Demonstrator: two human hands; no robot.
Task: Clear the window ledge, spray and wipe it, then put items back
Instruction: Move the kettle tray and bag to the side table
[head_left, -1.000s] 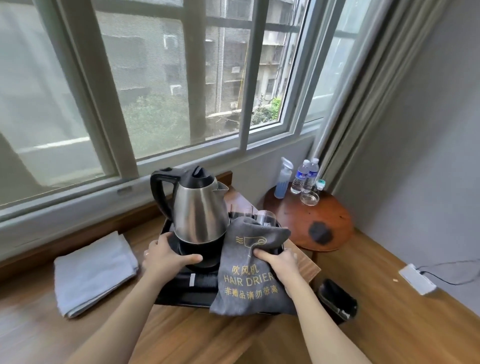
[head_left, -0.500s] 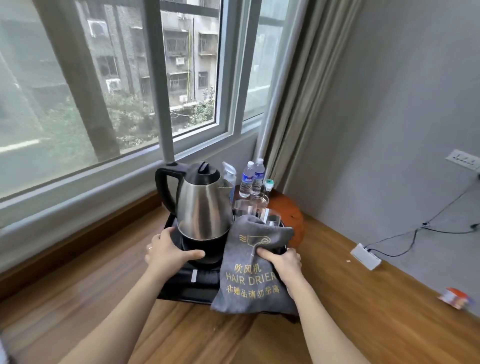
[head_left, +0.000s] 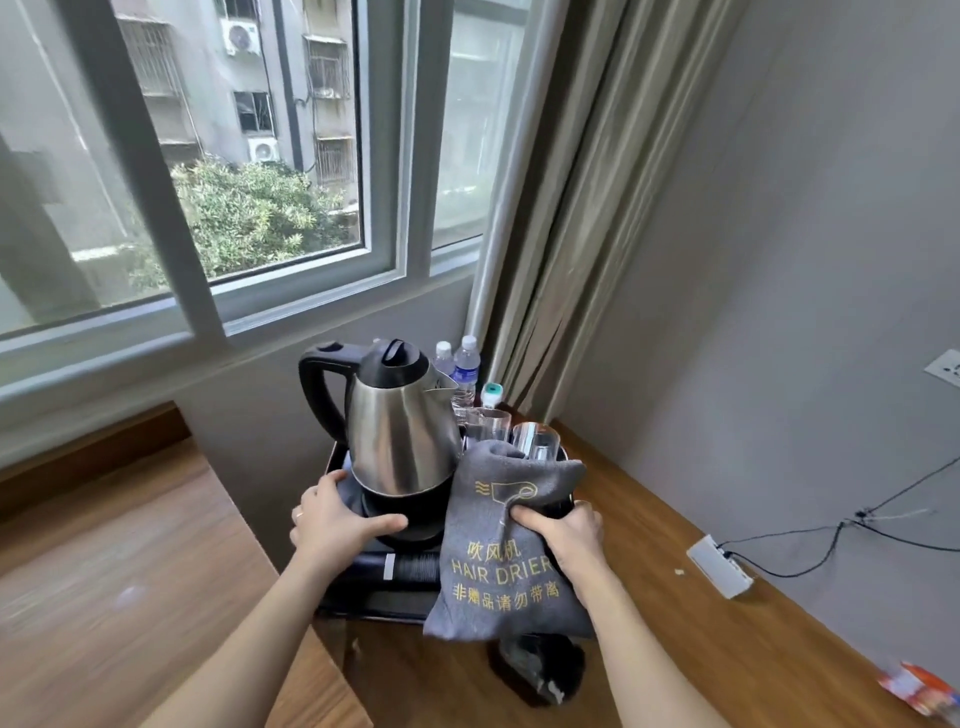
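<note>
While you hold the black tray (head_left: 376, 605) out in front of you, both of your hands grip it from either side. Your left hand (head_left: 337, 525) curls over the tray's left edge, thumb stretched along the kettle's black base, with a ring on one finger. Your right hand (head_left: 563, 535) is closed around the right edge, pinching the gray cloth bag (head_left: 506, 545) against the tray; the bag reads "HAIR DRIER" in yellow letters and drapes over the tray's front right corner. A steel kettle (head_left: 400, 431) with a black handle and lid stands upright on the tray's left half. Just behind the bag, two clear drinking glasses (head_left: 535, 439) stand upright on the tray.

The tray sits clear of the wooden window ledge (head_left: 119, 561), which fills the lower left. Past the kettle, two water bottles (head_left: 465, 371) and a small white container with a green cap (head_left: 489, 393) stand in the corner beside the beige curtain (head_left: 566, 208); what they rest on is hidden by the kettle and glasses. Below the tray lies wooden floor (head_left: 675, 639), with a dark object, possibly a small bin (head_left: 540, 670), blurred under the bag. A white power strip (head_left: 719, 566) lies near the gray wall on the right, its black cable running off right.
</note>
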